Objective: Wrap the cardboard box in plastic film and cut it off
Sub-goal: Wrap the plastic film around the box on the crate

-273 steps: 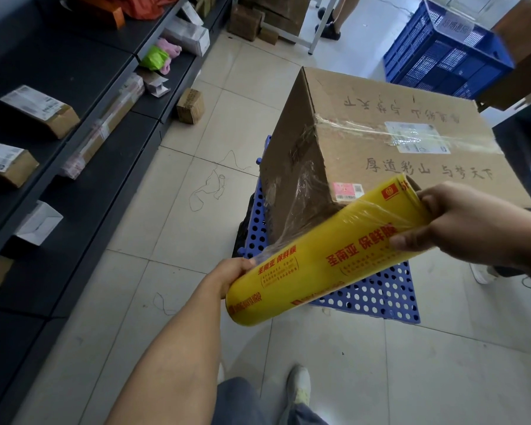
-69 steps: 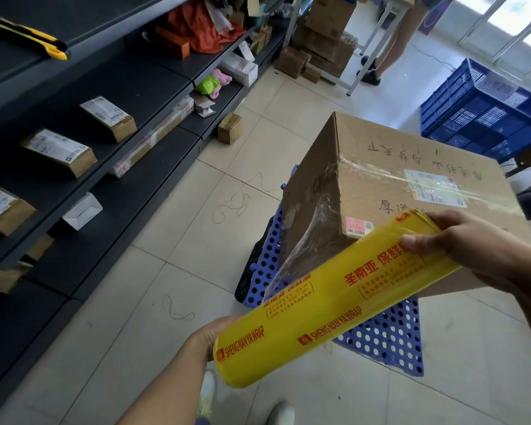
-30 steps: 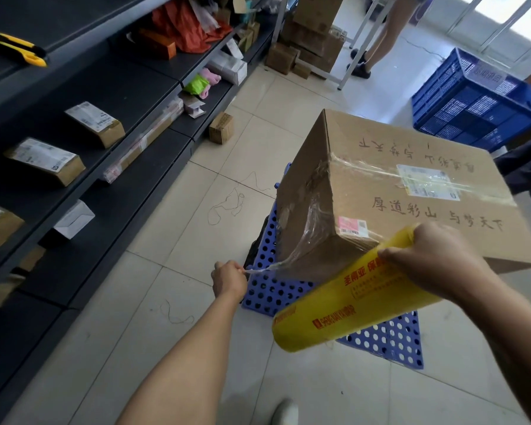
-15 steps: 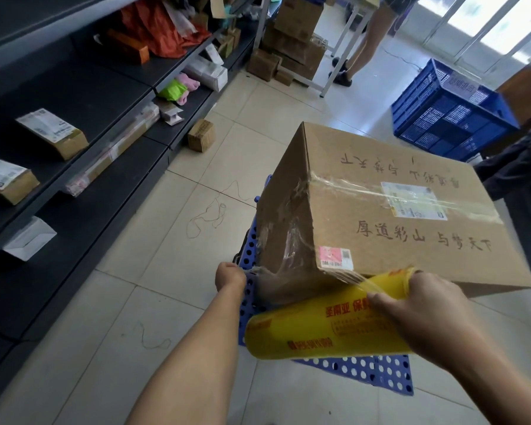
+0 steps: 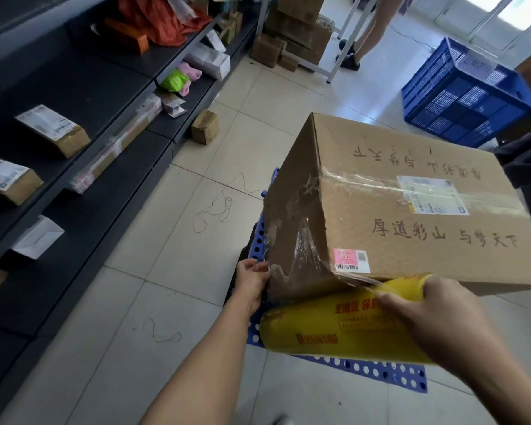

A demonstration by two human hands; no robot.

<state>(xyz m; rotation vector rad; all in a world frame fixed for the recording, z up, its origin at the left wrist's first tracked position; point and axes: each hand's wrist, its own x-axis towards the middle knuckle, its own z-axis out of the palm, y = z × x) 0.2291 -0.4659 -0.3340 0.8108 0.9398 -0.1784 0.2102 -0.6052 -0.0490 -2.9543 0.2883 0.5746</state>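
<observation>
A large cardboard box point(image 5: 411, 210) with handwritten characters and a shipping label rests on a blue perforated platform point(image 5: 380, 371). Clear plastic film point(image 5: 304, 256) clings to its near left corner and side face. The yellow film roll point(image 5: 334, 329) lies just below the box's near edge, with my right hand point(image 5: 436, 320) gripping its right part from above. My left hand point(image 5: 253, 279) presses the film's end against the lower left corner of the box.
Dark shelves point(image 5: 83, 167) with small parcels run along the left. A small carton point(image 5: 205, 126) sits on the tiled floor. A blue crate point(image 5: 463, 93) stands at the back right. A person's legs point(image 5: 368, 29) are by stacked boxes at the back.
My left hand let go of the roll, pulled the film end out, then brought it to the box's lower corner. My right hand carried the roll down and in under the box's near edge.
</observation>
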